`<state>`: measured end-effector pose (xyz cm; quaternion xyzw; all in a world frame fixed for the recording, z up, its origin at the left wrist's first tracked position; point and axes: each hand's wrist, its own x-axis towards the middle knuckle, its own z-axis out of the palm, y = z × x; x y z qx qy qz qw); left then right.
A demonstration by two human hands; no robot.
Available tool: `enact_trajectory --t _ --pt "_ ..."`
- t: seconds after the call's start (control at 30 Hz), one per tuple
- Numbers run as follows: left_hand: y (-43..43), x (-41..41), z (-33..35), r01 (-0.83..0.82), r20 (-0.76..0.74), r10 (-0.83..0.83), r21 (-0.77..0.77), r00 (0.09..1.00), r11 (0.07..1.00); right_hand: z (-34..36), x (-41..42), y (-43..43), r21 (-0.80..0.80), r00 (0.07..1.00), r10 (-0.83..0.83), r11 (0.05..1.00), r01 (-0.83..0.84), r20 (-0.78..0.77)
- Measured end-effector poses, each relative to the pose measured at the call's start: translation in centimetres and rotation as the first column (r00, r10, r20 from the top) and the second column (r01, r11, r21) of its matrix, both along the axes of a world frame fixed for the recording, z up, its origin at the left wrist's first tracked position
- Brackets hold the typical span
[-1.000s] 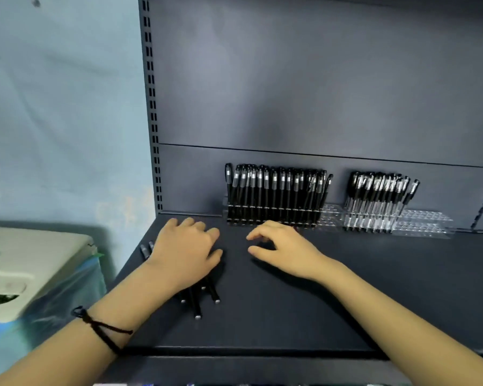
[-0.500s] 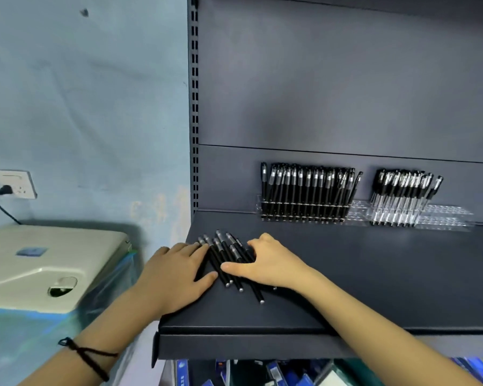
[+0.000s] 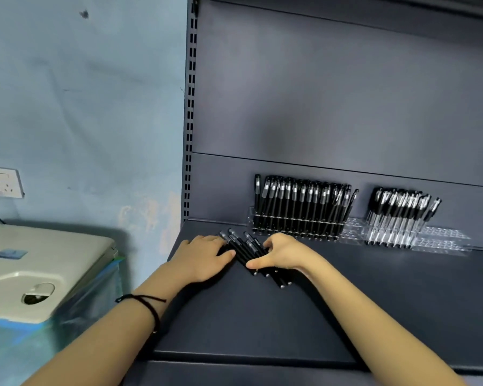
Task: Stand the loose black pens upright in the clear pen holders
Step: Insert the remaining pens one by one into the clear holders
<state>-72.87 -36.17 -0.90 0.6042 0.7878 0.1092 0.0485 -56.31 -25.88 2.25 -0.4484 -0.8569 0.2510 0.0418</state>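
Gathering step: loose black plastic pens [image 3: 244, 250] bunched at rear-left corner of dark shelf [image 3: 346, 302]. Left hand [image 3: 204, 256] flat against them, right hand [image 3: 282, 253] curled round them. Next: seat one upright in clear acrylic pen holders [image 3: 353, 229].

dim, even indoor light, soft shadows under the forearms, wide-angle bending at the edges, slight softness

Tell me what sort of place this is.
Probably a stationery shop or stockroom: a dark metal shelf on a slotted upright, like shop racking, and clear pen holders stocked with rows of identical black pens.
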Motion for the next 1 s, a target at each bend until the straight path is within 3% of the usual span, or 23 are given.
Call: enact_trajectory --t 0.1,0.27,0.47,0.63,0.73,0.8,0.87,0.9,1.0 --pt "1.8 1.2 -0.7 -0.114 0.07 0.108 0.097 0.992 0.989 0.0 -0.2 1.3 -0.046 0.999 -0.004 0.999 0.002 -0.041" --pt "2.3 1.9 -2.4 -0.156 0.012 0.158 0.243 0.987 0.957 -0.6 -0.2 2.8 -0.083 0.998 0.013 0.996 -0.018 -0.063" --pt "2.5 1.7 -2.5 -0.2 0.078 0.185 0.284 0.98 0.938 -1.2 0.2 3.8 -0.099 0.995 0.038 0.994 -0.047 -0.096" --pt "2.5 1.5 -2.5 -0.242 0.175 0.194 0.319 0.965 0.916 -1.3 0.7 3.6 -0.117 0.984 0.004 0.993 -0.025 -0.18" --pt "2.5 1.8 -2.1 -0.265 0.314 0.131 0.436 0.94 0.86 -0.9 0.7 3.5 -0.213 0.951 -0.067 0.977 0.001 -0.303" --pt "2.4 2.3 -1.4 -0.309 0.554 -0.021 0.494 0.832 0.813 -0.7 0.7 2.9 -0.328 0.902 -0.107 0.944 -0.04 -0.418" --pt "2.0 3.2 -0.3 -0.353 0.801 -0.161 0.423 0.577 0.835 -0.6 0.4 1.8 -0.449 0.818 -0.128 0.877 -0.17 -0.561" --pt "1.9 3.6 0.2 -0.329 0.863 -0.222 0.395 0.454 0.858 -0.6 0.2 1.2 -0.481 0.783 -0.128 0.844 -0.236 -0.608" --pt "1.9 3.8 0.5 -0.232 0.923 -0.326 0.369 0.203 0.9 -0.7 -0.6 -0.6 -0.501 0.752 -0.076 0.788 -0.357 -0.655"
